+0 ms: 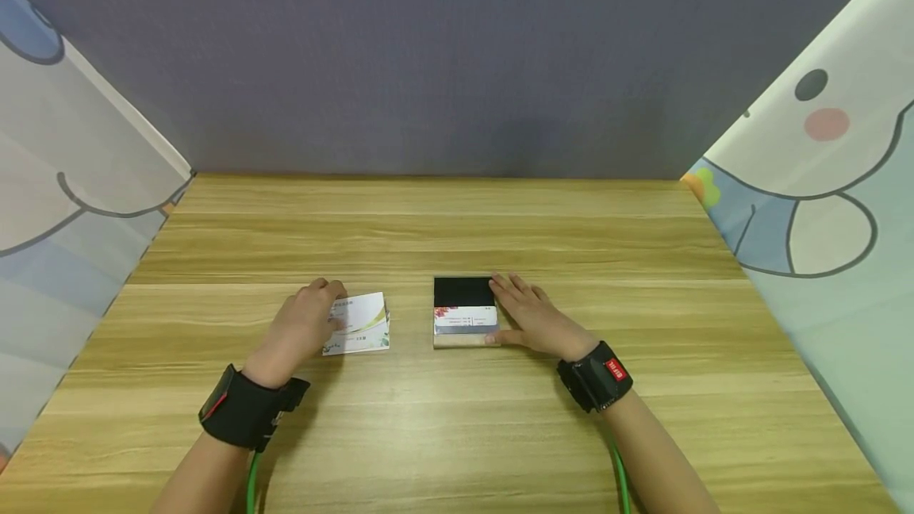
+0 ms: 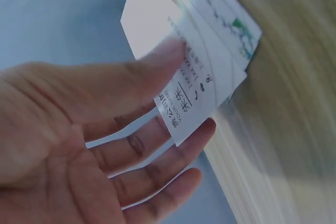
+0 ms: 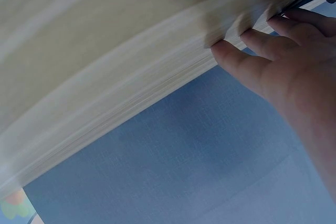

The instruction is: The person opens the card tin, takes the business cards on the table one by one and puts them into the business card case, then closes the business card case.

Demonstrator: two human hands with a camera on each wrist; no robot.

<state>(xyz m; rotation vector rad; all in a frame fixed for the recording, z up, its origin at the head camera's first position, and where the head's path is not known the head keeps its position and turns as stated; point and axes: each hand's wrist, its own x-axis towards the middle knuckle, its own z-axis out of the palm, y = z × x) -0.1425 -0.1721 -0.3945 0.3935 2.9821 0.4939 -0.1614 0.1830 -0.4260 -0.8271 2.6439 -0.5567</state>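
My left hand [image 1: 303, 329] pinches a white business card [image 2: 181, 77] with printed text and a gold curve, thumb on its face and fingers behind. Other cards [image 2: 231, 22], one with a green leaf print, lie directly beneath it and fan out at the edge. To the right sits a flat card case [image 1: 464, 290] with a black upper part and a pale lower strip. A card with red flowers [image 1: 464, 320] lies across the case. My right hand [image 1: 531, 316] rests at the case's right edge, fingers extended, fingertips at the upper corner and thumb near the lower one.
Both items lie on a wood-grain table [image 1: 457, 435]. A grey-blue panel [image 1: 435, 62] rises behind its far edge, and cartoon-printed cloth [image 1: 842, 205] flanks both sides. Black wrist bands [image 1: 596, 377] with green cables sit on both wrists.
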